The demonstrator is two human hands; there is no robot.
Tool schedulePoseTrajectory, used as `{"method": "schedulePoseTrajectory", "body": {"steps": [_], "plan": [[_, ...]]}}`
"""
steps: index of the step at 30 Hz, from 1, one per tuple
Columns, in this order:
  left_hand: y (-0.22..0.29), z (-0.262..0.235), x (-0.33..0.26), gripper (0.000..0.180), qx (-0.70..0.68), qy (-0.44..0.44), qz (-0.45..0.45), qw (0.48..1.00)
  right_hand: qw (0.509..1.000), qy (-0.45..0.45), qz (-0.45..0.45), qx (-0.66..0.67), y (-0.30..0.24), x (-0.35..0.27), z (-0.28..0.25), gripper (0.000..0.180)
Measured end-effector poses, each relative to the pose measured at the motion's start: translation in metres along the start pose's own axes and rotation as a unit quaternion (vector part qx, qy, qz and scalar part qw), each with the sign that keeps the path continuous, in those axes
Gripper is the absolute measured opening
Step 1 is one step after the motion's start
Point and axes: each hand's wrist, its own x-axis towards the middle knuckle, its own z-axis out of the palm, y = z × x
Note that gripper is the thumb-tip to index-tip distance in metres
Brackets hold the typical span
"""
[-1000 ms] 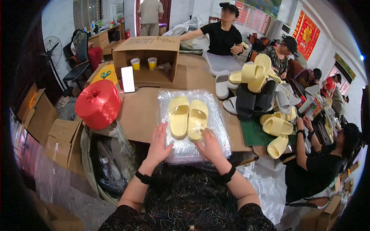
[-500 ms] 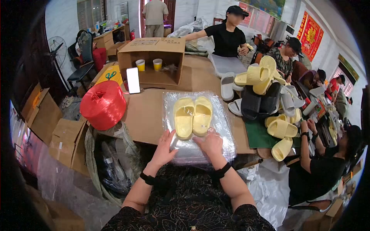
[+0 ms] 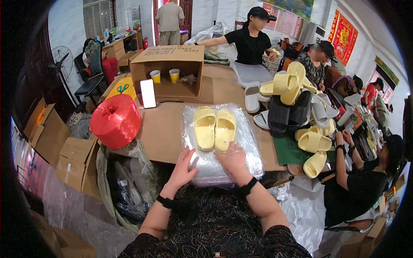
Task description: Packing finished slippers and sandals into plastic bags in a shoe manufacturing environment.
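Note:
A pair of pale yellow slippers, the left slipper [image 3: 204,136] and the right slipper [image 3: 225,135], lies side by side with heels toward me. Under them is a stack of clear plastic bags [image 3: 250,161] at the table's near edge. My left hand [image 3: 182,168] is open beside the left slipper's heel, its fingers stretched forward over the plastic. Close to the right slipper's heel, my right hand [image 3: 233,162] has its fingers curled down and slightly blurred; what is between them is hidden.
A red twine roll [image 3: 115,121], a phone [image 3: 148,93] and an open cardboard box [image 3: 167,56] with two yellow-white cups stand left and behind. Piled slippers [image 3: 284,111] occupy the right. Co-workers sit or stand beyond. A sack [image 3: 129,185] hangs open at lower left.
The slippers look slightly shifted, the right one a little nearer to my right hand. My right hand has moved slightly left; my left hand stays almost in place.

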Motion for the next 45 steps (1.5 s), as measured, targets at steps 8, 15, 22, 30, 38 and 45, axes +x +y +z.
{"method": "schedulePoseTrajectory", "body": {"steps": [8, 15, 22, 30, 38, 45], "plan": [[0.010, -0.036, -0.023, 0.047, 0.067, 0.092, 0.059, 0.992, 0.954, 0.041, -0.089, 0.283, 0.030, -0.066, -0.096, 0.011], [-0.004, -0.054, -0.033, 0.043, 0.109, 0.039, 0.102, 0.988, 0.977, 0.083, -0.061, 0.189, 0.091, -0.049, -0.092, 0.031], [-0.012, -0.045, -0.025, 0.015, 0.100, 0.072, 0.157, 0.980, 0.964, -0.041, -0.160, 0.209, 0.103, -0.043, -0.087, 0.019], [-0.002, -0.050, -0.024, 0.013, 0.069, 0.061, 0.132, 0.987, 0.960, -0.039, -0.162, 0.226, 0.102, -0.046, -0.087, 0.021], [-0.013, -0.048, -0.024, 0.004, -0.027, 0.127, 0.118, 0.985, 0.921, -0.023, -0.052, 0.385, 0.107, -0.048, -0.072, 0.009], [-0.014, -0.031, -0.004, 0.010, -0.264, 0.160, -0.013, 0.951, 0.812, 0.024, 0.013, 0.583, 0.106, -0.040, -0.061, 0.012]]}}
